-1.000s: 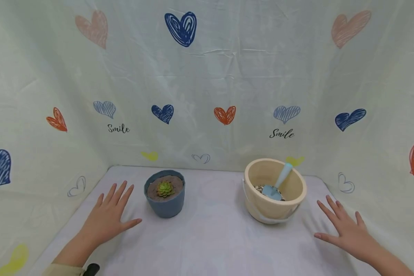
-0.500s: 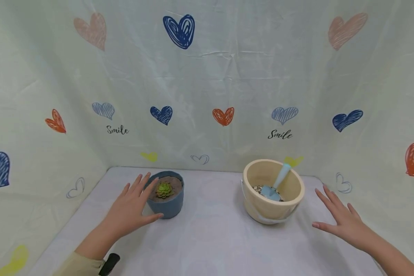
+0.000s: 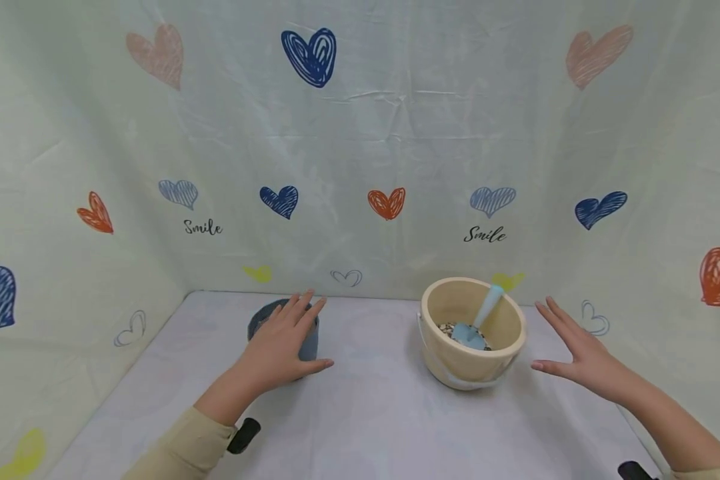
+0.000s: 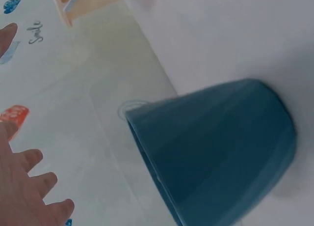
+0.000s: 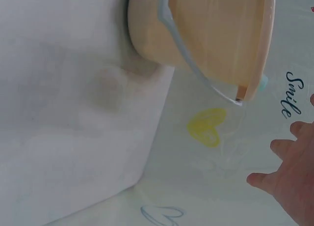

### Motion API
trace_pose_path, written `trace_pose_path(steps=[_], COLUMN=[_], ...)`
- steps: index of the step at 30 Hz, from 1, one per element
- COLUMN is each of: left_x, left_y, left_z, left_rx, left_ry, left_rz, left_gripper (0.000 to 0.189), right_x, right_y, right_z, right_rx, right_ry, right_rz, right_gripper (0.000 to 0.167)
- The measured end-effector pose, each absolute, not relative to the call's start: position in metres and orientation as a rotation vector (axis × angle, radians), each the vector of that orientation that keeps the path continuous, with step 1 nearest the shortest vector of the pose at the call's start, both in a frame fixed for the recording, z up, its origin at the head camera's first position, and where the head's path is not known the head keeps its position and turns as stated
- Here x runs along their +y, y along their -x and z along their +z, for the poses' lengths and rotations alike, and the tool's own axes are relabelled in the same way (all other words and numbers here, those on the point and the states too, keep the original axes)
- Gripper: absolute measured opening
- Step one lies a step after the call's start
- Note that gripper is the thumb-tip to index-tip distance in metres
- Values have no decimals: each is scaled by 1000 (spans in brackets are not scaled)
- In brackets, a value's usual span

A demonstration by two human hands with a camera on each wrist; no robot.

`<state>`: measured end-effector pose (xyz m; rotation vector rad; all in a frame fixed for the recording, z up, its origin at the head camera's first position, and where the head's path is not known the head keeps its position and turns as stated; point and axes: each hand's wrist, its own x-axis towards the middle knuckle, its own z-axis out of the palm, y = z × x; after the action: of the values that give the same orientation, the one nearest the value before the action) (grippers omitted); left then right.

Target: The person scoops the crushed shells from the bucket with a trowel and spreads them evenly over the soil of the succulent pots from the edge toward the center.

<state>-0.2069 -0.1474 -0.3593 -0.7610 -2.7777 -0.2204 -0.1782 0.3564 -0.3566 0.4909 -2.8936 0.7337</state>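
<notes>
My left hand (image 3: 281, 343), fingers spread, is held over the blue pot (image 3: 309, 347) and covers much of it in the head view, including the succulent. In the left wrist view the pot (image 4: 211, 147) shows its side, with the fingers (image 4: 29, 186) apart from it. At the right, a cream bucket (image 3: 456, 363) holds small pebbles (image 3: 447, 329) and a light blue trowel (image 3: 486, 308) leaning on its rim. Beside that bucket my right hand (image 3: 588, 357) is raised, fingers straight and holding nothing. The right wrist view shows the bucket (image 5: 216, 34) and its pale handle (image 5: 184, 49).
Both pots stand on a table with a white cover (image 3: 366, 400). Behind and at the sides hangs a pale curtain (image 3: 348, 147) printed with hearts. Between pot and bucket lies a wide stretch of table.
My left hand has moved right and forward from beside the blue pot to over it. My right hand has shifted slightly left and up, closer to the bucket. The pot and bucket stay put.
</notes>
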Motion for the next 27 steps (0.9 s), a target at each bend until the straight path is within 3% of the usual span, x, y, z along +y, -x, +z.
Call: trace_pose_path(steps=[16,27], left_x=[-76,-16], left_y=[230,245], left_z=[-365,-374], left_rx=[-2846,-2906], left_ry=[869,984], left_rz=[-342,-529], left_gripper=[103,99], right_x=[338,329], right_y=[216,253], right_z=[-331,-339], right_rx=[-2937,-2947], right_ry=[-504,-608], right_rz=[889,975], right_gripper=[98,95])
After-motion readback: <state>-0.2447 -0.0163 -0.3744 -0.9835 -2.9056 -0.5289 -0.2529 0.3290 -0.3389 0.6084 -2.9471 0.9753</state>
